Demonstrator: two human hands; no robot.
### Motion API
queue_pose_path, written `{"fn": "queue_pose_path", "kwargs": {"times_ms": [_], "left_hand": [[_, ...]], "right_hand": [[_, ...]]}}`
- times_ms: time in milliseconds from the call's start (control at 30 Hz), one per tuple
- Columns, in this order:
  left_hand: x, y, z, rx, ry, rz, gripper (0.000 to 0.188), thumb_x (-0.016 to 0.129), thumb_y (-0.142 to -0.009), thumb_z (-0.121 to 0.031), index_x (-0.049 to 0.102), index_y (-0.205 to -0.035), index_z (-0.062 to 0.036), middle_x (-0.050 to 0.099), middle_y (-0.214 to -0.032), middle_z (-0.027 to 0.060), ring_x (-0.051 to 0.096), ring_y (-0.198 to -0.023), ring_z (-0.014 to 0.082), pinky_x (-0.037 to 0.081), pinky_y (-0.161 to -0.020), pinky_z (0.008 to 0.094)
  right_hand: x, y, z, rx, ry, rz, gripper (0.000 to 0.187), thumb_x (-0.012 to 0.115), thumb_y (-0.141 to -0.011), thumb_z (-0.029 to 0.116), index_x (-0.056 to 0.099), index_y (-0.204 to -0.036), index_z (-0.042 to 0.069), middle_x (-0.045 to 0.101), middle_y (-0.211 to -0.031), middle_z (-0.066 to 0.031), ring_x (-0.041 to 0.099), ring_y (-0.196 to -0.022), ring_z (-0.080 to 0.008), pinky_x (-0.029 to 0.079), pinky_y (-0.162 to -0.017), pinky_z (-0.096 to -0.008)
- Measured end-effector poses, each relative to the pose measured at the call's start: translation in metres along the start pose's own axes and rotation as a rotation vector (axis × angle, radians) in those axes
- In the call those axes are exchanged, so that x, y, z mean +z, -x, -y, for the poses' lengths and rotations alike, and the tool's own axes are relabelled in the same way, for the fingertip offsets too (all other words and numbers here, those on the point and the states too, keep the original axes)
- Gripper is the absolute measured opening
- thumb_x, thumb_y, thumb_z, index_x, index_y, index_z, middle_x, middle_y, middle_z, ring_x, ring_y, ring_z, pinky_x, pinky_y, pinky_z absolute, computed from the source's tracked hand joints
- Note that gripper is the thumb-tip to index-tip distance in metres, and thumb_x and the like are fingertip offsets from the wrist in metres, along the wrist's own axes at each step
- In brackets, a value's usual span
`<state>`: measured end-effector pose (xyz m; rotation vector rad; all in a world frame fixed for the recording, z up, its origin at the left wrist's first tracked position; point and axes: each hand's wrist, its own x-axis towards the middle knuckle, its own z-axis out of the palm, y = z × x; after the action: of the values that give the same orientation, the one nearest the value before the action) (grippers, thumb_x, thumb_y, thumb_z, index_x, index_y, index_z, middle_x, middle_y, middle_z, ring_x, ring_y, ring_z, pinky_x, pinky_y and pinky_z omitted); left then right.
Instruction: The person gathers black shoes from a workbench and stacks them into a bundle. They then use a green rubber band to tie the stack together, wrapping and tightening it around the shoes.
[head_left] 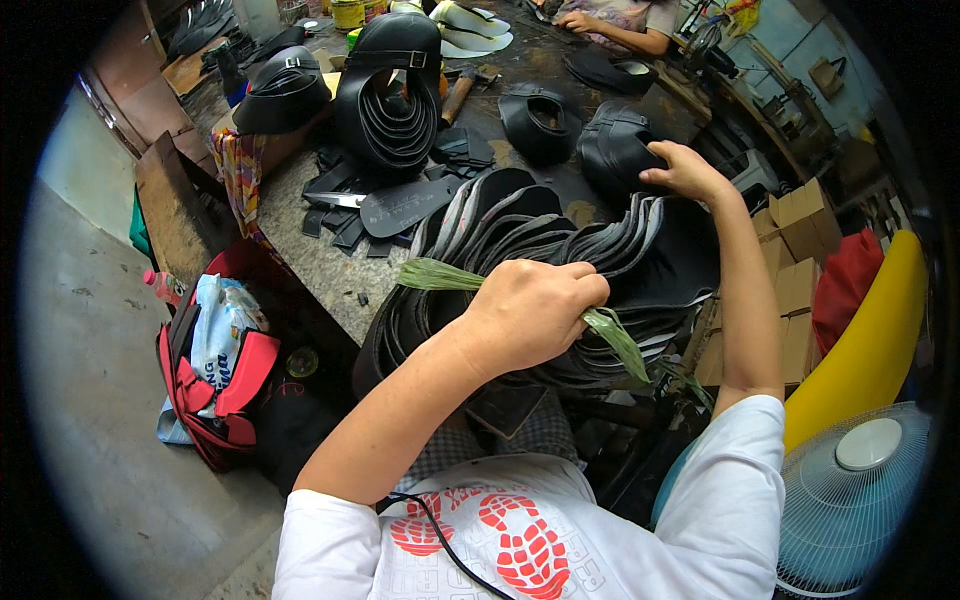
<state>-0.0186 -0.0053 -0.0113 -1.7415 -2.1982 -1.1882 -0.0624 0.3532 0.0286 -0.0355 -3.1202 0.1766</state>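
While a fan stands by the person's right sleeve and a red-and-black bag sits off to the left, the left hand is closed in a fist around a green plastic strip, both ends poking out. The strip lies across a thick stack of black sheets with pale edges, and that fist and forearm block part of it from sight. Cardboard boxes crowd the right side. Past the stack, the right hand is half curled, fingertips at a rounded black piece; whether they grip it, I can't tell. Beyond the stack's left side, scissors and a flat dark template lie among black scraps. Behind these a big buckled black piece stands beside a hammer, and at the far edge rests another person's hand.
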Motion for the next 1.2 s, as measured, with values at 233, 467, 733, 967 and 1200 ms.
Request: {"fn": "queue_pose_path", "kwargs": {"times_ms": [233,467,733,967,1200], "left_hand": [[-0.001,-0.001,0.002,-0.02,0.005,0.028,0.017,0.068,-0.078,-0.013,0.065,-0.094,-0.0105,0.065,-0.09,0.0034,0.068,-0.08,0.0271,0.054,-0.067,0.0391],[0.0,0.0,0.0,-0.005,0.004,0.028,0.017,0.069,-0.078,-0.013,0.064,-0.093,-0.011,0.064,-0.089,0.0038,0.068,-0.078,0.027,0.053,-0.066,0.0393],[0.002,0.0,0.001,0.001,-0.008,0.039,0.017,0.069,-0.077,-0.013,0.064,-0.093,-0.0112,0.063,-0.09,0.0036,0.068,-0.079,0.0268,0.054,-0.067,0.0397],[0.0,0.0,0.001,0.004,0.008,0.026,0.019,0.069,-0.076,-0.012,0.064,-0.094,-0.011,0.063,-0.09,0.004,0.068,-0.079,0.027,0.054,-0.067,0.0398],[0.001,0.0,0.002,0.002,0.008,0.019,0.019,0.07,-0.075,-0.012,0.064,-0.093,-0.0106,0.063,-0.09,0.0042,0.068,-0.078,0.0264,0.054,-0.067,0.039]], "right_hand": [[-0.035,0.001,-0.003,0.104,-0.498,0.161,0.026,0.071,-0.089,0.019,0.055,-0.093,-0.001,0.056,-0.084,-0.0027,0.049,-0.081,-0.0134,0.045,-0.076,-0.0354],[0.012,-0.02,-0.006,0.059,-0.033,0.363,0.069,0.066,-0.094,0.041,0.042,-0.147,0.003,0.049,-0.146,-0.0276,0.048,-0.136,-0.0381,0.039,-0.111,-0.0426],[0.051,-0.033,0.005,0.091,0.02,-0.066,0.065,0.072,-0.088,0.047,0.047,-0.131,0.005,0.065,-0.121,-0.0268,0.062,-0.116,-0.042,0.048,-0.097,-0.0465],[0.006,-0.063,0.031,0.182,0.268,-0.144,0.064,0.059,-0.092,0.06,0.062,-0.124,0.004,0.066,-0.119,-0.0249,0.061,-0.114,-0.0395,0.049,-0.097,-0.0472],[0.071,-0.104,0.09,-0.104,0.148,-0.013,0.061,0.075,-0.082,0.052,0.063,-0.126,0.012,0.067,-0.119,-0.0181,0.059,-0.118,-0.0352,0.049,-0.099,-0.0444]]}}
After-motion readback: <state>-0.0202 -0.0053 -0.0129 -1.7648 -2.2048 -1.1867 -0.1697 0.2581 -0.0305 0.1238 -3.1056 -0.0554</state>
